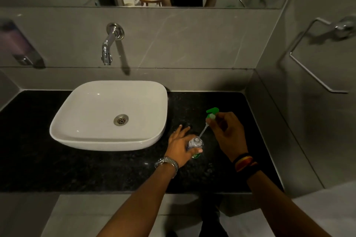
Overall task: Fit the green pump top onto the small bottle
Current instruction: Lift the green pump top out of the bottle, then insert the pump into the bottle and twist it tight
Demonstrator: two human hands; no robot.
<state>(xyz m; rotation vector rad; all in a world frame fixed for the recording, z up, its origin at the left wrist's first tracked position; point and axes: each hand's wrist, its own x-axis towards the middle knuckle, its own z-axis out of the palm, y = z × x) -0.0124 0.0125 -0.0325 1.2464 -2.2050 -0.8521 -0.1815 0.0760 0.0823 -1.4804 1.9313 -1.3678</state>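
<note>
A small clear bottle (195, 144) with a green label stands on the black counter (96, 169), right of the basin. My left hand (180, 145) grips it from the left side. My right hand (226, 133) holds the green pump top (212, 113) above and to the right of the bottle. The pump's thin clear dip tube (203, 131) slants down-left, and its tip sits at the bottle's open neck. The pump's collar is well above the neck.
A white countertop basin (67, 121) sits to the left with a chrome wall tap (108, 44) above it. A grey wall with a towel ring (316, 57) bounds the right side. A mirror runs along the top. The counter's front edge lies near my forearms.
</note>
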